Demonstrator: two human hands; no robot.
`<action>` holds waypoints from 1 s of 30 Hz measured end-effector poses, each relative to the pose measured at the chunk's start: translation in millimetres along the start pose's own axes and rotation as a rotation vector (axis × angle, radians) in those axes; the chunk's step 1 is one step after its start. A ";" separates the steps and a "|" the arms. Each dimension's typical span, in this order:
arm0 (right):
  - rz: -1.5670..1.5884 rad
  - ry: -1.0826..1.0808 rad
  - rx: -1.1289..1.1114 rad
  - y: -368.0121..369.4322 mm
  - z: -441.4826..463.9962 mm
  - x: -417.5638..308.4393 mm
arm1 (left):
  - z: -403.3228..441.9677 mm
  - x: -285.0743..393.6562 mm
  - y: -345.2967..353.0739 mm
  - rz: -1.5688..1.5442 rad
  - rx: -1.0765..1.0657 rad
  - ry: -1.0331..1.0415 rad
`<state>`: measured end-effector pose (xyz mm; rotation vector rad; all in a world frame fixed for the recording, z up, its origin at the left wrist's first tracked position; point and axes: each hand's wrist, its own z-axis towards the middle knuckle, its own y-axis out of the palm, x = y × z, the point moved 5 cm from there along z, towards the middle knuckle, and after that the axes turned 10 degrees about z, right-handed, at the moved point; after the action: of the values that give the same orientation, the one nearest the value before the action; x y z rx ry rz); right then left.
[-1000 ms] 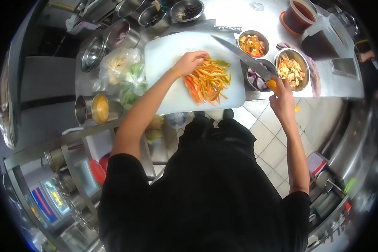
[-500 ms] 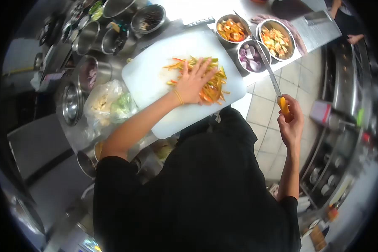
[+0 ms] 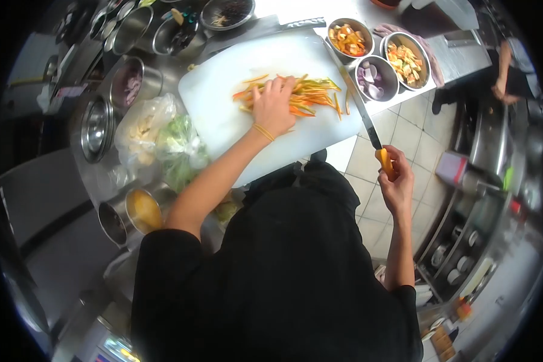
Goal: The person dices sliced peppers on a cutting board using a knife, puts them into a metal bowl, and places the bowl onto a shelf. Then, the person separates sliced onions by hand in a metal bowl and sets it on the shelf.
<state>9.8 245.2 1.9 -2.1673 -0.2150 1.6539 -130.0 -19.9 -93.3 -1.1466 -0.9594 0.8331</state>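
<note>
On the white cutting board (image 3: 214,90) lies a pile of thin bell pepper strips (image 3: 314,93), orange, yellow and green. My left hand (image 3: 273,107) rests on the left part of the pile, its bent fingers gripping the strips; the fingertips are partly hidden among them. A yellow elastic band circles that wrist. My right hand (image 3: 398,184) is closed around the yellow handle of a long knife (image 3: 361,111). The blade points up and away, past the board's right edge, with its tip near the metal bowls. A few loose strips lie right of the pile.
Behind the board's right corner stand bowls of cut peppers (image 3: 348,39), purple onion pieces (image 3: 374,78) and orange-white chunks (image 3: 404,63). A cleaver (image 3: 247,36) lies along the far edge. Plastic bags of vegetables (image 3: 178,145) sit at left. Another person (image 3: 507,72) stands at upper right.
My left hand's spread fingers have bent and drawn together on the strips, and the pile is now narrower and more lined up. The right hand and knife have shifted left and slightly nearer.
</note>
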 end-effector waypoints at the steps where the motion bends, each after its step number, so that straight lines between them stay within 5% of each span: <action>1: -0.025 0.006 -0.023 1.4 2.7 0.0 | -7.7 -9.4 -2.2 0.026 0.011 -0.103; 8: -0.030 -0.041 -0.095 -11.3 24.6 1.1 | -22.2 -20.7 -4.9 0.146 -0.119 -0.370; 15: 0.034 -0.075 -0.094 -59.1 35.1 3.8 | -6.7 46.5 -61.0 0.212 -0.001 -0.205; 17: 0.024 -0.066 -0.111 -70.3 36.3 4.9 | 4.5 73.2 -24.2 -0.176 -0.184 -0.155; 19: 0.011 -0.065 -0.128 -79.2 37.6 6.7 | 17.0 108.3 -11.8 -0.086 -0.275 -0.286; 25: 0.164 -0.078 -0.183 -95.2 42.4 25.7 | 35.5 134.2 34.1 -0.058 0.011 -0.310; 30: 0.174 -0.086 -0.258 -97.6 51.4 30.2 | 8.1 123.9 26.7 0.010 0.017 -0.213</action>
<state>-18.7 355.9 3.4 -2.3619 -0.2850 1.9106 -92.9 101.6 -95.5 -1.0632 -1.1193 0.9840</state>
